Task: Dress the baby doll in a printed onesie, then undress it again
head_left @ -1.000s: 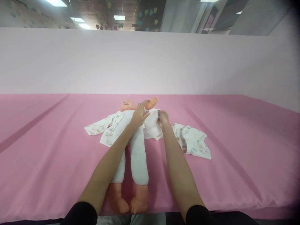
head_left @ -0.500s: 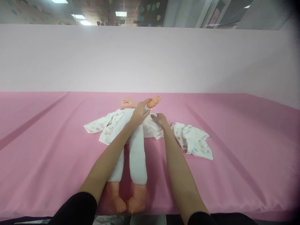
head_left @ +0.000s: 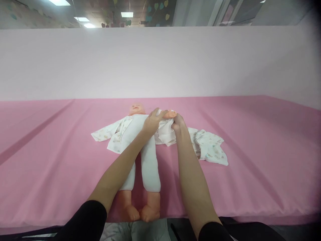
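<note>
Pink cloth [head_left: 50, 160] is covering the table, and one doll [head_left: 140, 140] is lying on its back on it, head away, two bare feet at the near edge. One open shirt [head_left: 112, 135] is spreading under the doll. The left hand [head_left: 151, 122] is closing around the doll's arm [head_left: 168, 114]. The right hand [head_left: 178, 124] is pinching the shirt sleeve [head_left: 167, 132] just beside it. One second garment [head_left: 210, 150] is lying crumpled at the right.
</note>
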Demonstrator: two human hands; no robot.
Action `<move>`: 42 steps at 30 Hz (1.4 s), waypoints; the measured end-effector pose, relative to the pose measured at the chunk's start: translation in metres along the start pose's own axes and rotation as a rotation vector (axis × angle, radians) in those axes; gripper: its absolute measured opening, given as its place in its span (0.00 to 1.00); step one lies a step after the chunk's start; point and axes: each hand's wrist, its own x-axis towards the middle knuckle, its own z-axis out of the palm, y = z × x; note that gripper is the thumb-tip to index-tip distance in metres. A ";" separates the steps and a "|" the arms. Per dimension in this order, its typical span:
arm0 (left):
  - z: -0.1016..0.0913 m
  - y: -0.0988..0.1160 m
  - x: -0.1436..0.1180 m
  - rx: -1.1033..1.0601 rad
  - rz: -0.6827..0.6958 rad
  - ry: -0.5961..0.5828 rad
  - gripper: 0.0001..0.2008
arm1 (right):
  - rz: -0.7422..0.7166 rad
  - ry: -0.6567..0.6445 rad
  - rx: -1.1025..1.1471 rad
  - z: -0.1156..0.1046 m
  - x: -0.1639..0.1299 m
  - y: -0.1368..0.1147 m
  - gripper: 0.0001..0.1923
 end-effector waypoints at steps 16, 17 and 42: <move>0.005 0.009 0.000 0.212 -0.090 -0.101 0.22 | -0.058 0.179 -0.129 -0.008 -0.012 -0.014 0.05; 0.005 0.009 0.000 0.223 -0.092 -0.101 0.22 | -0.075 0.189 -0.156 -0.007 -0.014 -0.016 0.05; 0.005 0.017 -0.005 0.248 -0.039 -0.111 0.16 | -0.166 0.280 -0.427 -0.012 -0.007 -0.012 0.05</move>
